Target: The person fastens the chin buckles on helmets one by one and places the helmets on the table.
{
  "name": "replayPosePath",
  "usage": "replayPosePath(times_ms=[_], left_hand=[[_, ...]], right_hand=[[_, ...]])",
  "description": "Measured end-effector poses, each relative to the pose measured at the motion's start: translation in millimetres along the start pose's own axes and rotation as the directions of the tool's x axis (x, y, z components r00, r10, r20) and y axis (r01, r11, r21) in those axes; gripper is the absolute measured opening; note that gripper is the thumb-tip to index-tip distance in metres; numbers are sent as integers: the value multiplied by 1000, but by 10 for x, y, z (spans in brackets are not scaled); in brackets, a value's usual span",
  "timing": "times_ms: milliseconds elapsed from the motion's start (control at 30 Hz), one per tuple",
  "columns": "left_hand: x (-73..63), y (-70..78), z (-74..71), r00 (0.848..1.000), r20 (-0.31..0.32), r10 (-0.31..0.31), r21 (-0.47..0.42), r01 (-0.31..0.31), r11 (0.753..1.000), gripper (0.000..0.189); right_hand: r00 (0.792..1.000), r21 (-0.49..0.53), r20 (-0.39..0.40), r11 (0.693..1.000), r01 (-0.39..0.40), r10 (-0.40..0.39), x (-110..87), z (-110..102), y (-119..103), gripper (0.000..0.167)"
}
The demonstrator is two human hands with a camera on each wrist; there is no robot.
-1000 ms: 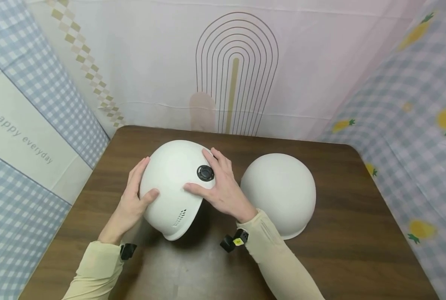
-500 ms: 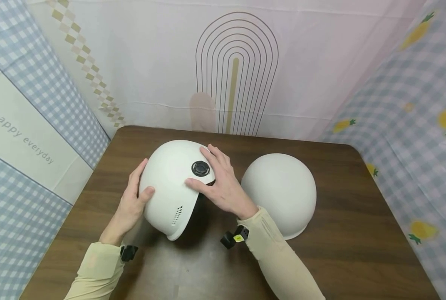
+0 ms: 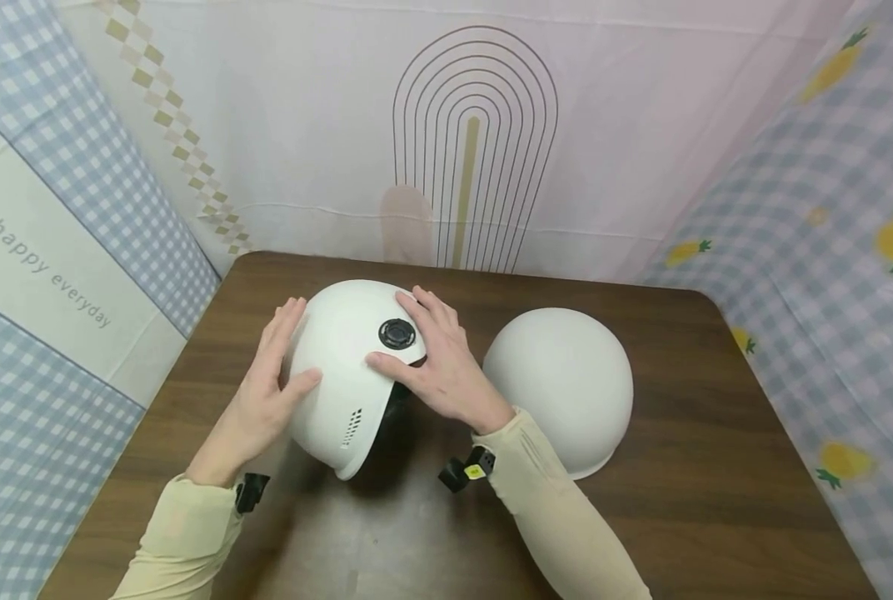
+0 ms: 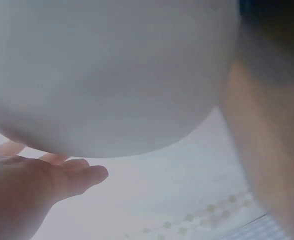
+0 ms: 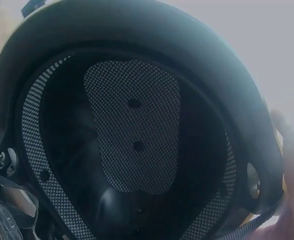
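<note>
A glossy white helmet (image 3: 341, 333) with a black round fitting (image 3: 397, 333) and a row of small slots tilts on its side, left of the table's middle. My left hand (image 3: 266, 400) rests against its left side, fingers fairly straight. In the left wrist view that hand (image 4: 32, 185) touches the curved shell (image 4: 112, 90). At the right side near the rim, my right hand (image 3: 446, 367) grips the helmet, fingers and thumb spread around the black fitting. The right wrist view looks into the helmet's dark inside, with a textured grey pad (image 5: 137, 125) and straps.
A second, matte white dome (image 3: 559, 383) stands on the brown wooden table (image 3: 701, 467), just right of my right hand. Patterned cloth (image 3: 296, 125) hangs behind the table and along both sides. Each wrist carries a small black camera.
The helmet has turned slightly, its black fitting shifting left and up and more of its dark opening showing. My left hand has loosened and its fingers have straightened. My right hand has moved slightly with the helmet.
</note>
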State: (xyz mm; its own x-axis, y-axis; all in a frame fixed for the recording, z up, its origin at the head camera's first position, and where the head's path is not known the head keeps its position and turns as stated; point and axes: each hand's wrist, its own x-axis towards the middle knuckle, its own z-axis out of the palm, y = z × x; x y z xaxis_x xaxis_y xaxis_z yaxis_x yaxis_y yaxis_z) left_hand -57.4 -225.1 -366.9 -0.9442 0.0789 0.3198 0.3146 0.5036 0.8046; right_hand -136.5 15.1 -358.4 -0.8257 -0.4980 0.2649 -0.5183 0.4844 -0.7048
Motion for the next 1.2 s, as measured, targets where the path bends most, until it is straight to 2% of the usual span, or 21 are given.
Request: replayPosePath(times_ms=[100,200,300,467,700,933,1200], left_hand=[[31,100,26,1000,15,13,118,-14,993,81],[53,159,62,999,37,-2,227,-6,974,86],[58,179,77,999,44,-30,279,16,960,89],[55,189,72,999,35,-34,259,24,966,84],[60,178,40,999,33,-32,211,24,977,82],[55,156,24,998,28,-47,175,42,984,81],[58,105,7,998,10,-57,155,55,986,81]], right_hand=[[1000,-7,5,1000,3,-3,11,6,-2,84],[1000,0,10,1000,13,-13,26,21,7,87],[1000,13,16,1000,22,-22,34,38,22,90],[999,44,27,999,24,-26,34,50,62,89],[999,114,43,993,-15,11,25,67,108,95],[1000,132,17,991,24,-26,44,123,174,76],[1000,153,30,988,-4,0,60,142,222,69]])
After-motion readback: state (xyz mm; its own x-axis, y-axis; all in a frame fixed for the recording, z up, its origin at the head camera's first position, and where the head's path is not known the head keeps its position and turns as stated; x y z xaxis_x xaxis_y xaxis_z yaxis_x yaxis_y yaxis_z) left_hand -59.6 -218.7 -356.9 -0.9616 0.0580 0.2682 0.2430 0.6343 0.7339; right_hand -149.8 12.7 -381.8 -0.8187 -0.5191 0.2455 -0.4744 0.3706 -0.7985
